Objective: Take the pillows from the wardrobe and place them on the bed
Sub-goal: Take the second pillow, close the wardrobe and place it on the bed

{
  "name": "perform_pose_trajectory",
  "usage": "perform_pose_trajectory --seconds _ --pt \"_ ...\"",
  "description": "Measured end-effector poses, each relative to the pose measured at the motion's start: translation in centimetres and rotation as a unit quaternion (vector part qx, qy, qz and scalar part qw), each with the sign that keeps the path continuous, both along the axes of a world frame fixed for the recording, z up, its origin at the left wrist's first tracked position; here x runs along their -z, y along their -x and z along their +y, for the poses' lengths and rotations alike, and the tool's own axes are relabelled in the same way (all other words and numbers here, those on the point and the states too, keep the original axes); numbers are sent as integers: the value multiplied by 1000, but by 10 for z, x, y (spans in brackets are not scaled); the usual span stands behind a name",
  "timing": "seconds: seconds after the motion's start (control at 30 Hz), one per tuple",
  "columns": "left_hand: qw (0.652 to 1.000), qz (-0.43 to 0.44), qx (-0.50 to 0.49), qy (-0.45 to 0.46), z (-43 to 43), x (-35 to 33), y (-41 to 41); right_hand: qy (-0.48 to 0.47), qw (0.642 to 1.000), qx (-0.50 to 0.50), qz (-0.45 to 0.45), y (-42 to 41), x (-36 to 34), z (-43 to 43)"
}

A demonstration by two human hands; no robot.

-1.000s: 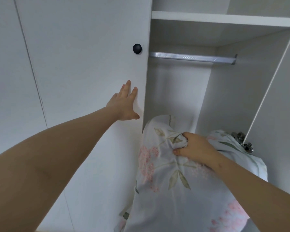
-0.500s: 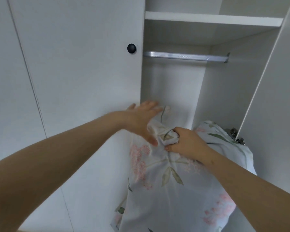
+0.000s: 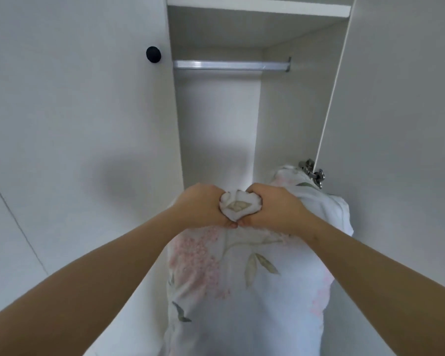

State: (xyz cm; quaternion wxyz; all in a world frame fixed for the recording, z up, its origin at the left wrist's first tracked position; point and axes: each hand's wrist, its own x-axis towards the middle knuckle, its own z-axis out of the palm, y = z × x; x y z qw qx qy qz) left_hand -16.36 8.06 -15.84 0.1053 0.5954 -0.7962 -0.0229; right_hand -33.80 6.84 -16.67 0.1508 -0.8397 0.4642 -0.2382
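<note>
A pale pillow [image 3: 244, 286] with pink flowers and green leaves stands on end in the open white wardrobe [image 3: 216, 124], its lower part running out of the bottom of the view. My left hand [image 3: 199, 208] and my right hand [image 3: 274, 208] sit side by side at its top, both closed on a bunched fold of the cover. A second floral corner [image 3: 289, 176] shows behind my right hand; I cannot tell if it belongs to another pillow. The bed is not in view.
The closed left door [image 3: 75, 111] carries a black knob [image 3: 153, 54]. A metal hanging rail [image 3: 231, 65] and a shelf [image 3: 257, 7] cross the compartment above. The open right door [image 3: 396, 111] stands close by, with a metal hinge [image 3: 312, 172] beside the pillow.
My left hand left the closed door, came across to the pillow top and closed on the cover next to my right hand. The view has tilted slightly upward and closer.
</note>
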Motion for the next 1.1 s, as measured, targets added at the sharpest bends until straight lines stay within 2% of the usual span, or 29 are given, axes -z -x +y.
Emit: perform_pose_trajectory --seconds 0.13,0.23,0.33,0.4,0.47,0.57,0.67,0.83,0.9,0.97,1.1 --pt "997 -7 76 17 6 -1 23 9 998 48 -33 24 10 13" --pt "992 35 124 -14 16 1 41 5 995 64 -71 45 23 36" --pt "984 28 172 -37 27 0 57 -39 984 102 -143 68 31 61" --pt "980 23 195 -41 32 1 66 -63 952 158 -255 89 35 73" --pt "976 11 217 -33 38 2 76 -47 919 229 -317 113 38 83" --pt "967 12 254 -9 43 1 96 -11 893 341 -293 152 35 98" --pt "961 27 275 1 38 -1 116 50 850 433 -296 188 25 113" --pt "955 53 290 21 30 7 147 194 794 487 -309 214 10 133" --pt "954 57 295 28 30 12 157 238 770 481 -344 224 1 136" --pt "952 77 297 26 28 16 160 233 776 455 -371 235 -8 134" --pt "947 85 308 33 28 16 158 187 824 417 -336 241 -17 124"
